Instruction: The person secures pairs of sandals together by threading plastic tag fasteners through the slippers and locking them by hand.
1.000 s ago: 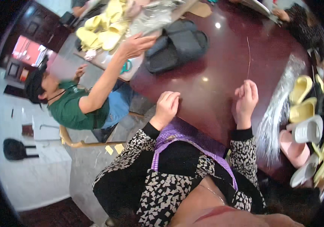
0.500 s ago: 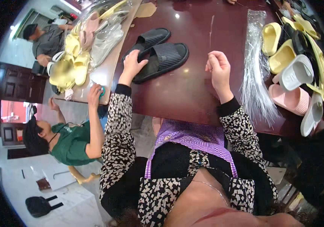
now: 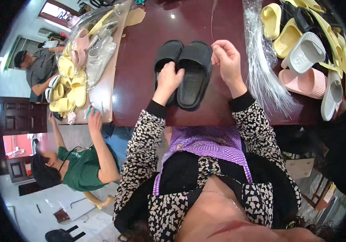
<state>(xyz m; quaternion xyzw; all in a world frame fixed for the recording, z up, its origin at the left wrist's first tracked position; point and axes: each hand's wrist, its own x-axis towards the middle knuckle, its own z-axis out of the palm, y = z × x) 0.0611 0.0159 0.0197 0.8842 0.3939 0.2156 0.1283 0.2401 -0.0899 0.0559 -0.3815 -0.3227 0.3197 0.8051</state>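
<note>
A pair of black slide sandals stands side by side on the dark red table, toes away from me. My left hand (image 3: 169, 82) is closed at the left slide (image 3: 169, 51), its fingers over the footbed and the thumb between the pair. Close against the strap of the right slide (image 3: 195, 76) is my right hand (image 3: 226, 60), thumb and forefinger pinched. From that pinch a thin clear plastic strand (image 3: 212, 20) runs up toward the far side. My left fingertips are partly hidden.
A bundle of clear strands (image 3: 260, 60) lies on the right of the table (image 3: 140, 80). Beyond it are yellow, grey and pink slides (image 3: 302, 82). A side table at left carries bagged slides (image 3: 98, 60) and yellow ones (image 3: 76, 90). A co-worker in green (image 3: 80, 169) stands there, another person (image 3: 41, 68) behind.
The slides have gone from lying slanted to standing side by side, straight in front of me. My left hand has moved right and down; my right hand has come up beside the right slide.
</note>
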